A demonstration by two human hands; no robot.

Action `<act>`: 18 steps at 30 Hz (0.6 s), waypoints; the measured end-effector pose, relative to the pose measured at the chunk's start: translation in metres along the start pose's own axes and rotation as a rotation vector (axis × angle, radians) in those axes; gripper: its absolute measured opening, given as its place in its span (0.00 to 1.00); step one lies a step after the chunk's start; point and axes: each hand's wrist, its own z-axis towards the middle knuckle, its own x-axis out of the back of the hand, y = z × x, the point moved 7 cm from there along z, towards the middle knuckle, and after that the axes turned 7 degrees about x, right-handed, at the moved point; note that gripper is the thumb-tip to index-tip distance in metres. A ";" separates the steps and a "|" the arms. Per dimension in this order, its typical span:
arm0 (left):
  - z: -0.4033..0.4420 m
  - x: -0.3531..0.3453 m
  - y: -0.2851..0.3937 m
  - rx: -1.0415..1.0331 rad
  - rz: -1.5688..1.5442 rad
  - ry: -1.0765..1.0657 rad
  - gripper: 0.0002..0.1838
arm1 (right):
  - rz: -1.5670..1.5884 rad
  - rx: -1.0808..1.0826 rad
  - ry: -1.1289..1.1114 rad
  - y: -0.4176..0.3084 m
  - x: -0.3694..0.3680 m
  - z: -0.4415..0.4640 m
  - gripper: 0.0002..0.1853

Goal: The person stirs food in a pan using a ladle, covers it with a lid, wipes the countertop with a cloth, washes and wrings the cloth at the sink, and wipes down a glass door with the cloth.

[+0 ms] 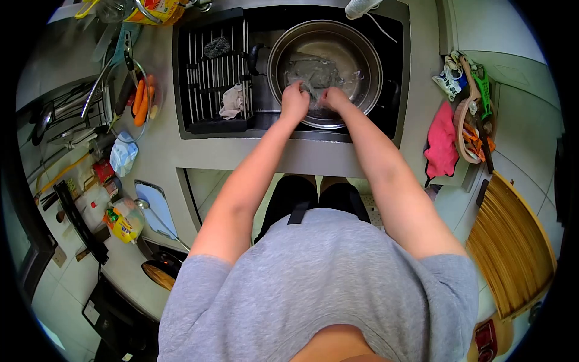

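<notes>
A wide steel pot holding water sits in the dark sink. Under the water spreads a thin greyish cloth; its exact kind is hard to make out. My left hand is at the pot's near side, fingers closed on the cloth's near edge. Just to the right, my right hand is closed too and grips the same cloth near its right end. Both hands reach over the near rim, a small gap between them.
Left of the pot, a drying rack bears a steel scourer and a crumpled beige rag. Carrots lie further left. A faucet is behind. A pink cloth and a utensil basket stand at right.
</notes>
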 end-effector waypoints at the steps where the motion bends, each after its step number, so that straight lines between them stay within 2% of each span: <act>1: 0.012 -0.011 -0.017 0.180 0.136 -0.047 0.18 | 0.001 -0.007 -0.003 0.003 -0.001 -0.006 0.20; 2: 0.021 -0.013 -0.018 0.181 0.133 -0.051 0.18 | -0.050 0.059 0.007 0.001 -0.001 -0.012 0.16; 4: 0.032 -0.040 -0.026 0.180 0.519 -0.421 0.17 | -0.099 0.120 0.018 -0.006 -0.001 -0.028 0.13; 5: 0.048 -0.075 -0.064 0.043 0.597 -0.406 0.16 | -0.060 0.122 0.208 -0.014 0.017 -0.038 0.12; 6: 0.049 -0.079 -0.062 0.044 0.595 -0.405 0.16 | -0.023 0.125 0.395 -0.018 0.032 -0.047 0.13; 7: 0.048 -0.080 -0.059 0.100 0.571 -0.400 0.15 | -0.026 0.128 0.393 -0.018 0.033 -0.045 0.13; 9: 0.043 -0.074 -0.076 0.451 0.391 -0.283 0.14 | 0.586 0.131 0.254 -0.014 0.020 -0.031 0.21; 10: 0.039 -0.069 -0.085 0.643 0.256 -0.168 0.13 | 0.590 0.134 0.259 -0.016 0.017 -0.026 0.21; 12: 0.030 -0.072 -0.104 0.918 0.007 0.042 0.11 | 0.357 0.146 0.291 -0.026 0.010 -0.015 0.29; 14: 0.028 -0.082 -0.116 1.046 -0.253 0.204 0.10 | 0.470 0.093 0.303 -0.020 -0.010 -0.001 0.29; 16: 0.028 -0.080 -0.104 1.031 -0.521 0.176 0.08 | 0.705 0.088 0.290 -0.006 -0.033 0.018 0.33; 17: 0.029 -0.085 -0.101 0.999 -0.791 0.149 0.06 | 0.690 0.009 0.325 -0.011 -0.022 0.009 0.33; 18: 0.028 -0.084 -0.103 1.006 -0.784 0.147 0.06 | 0.695 0.002 0.321 -0.010 -0.019 0.007 0.33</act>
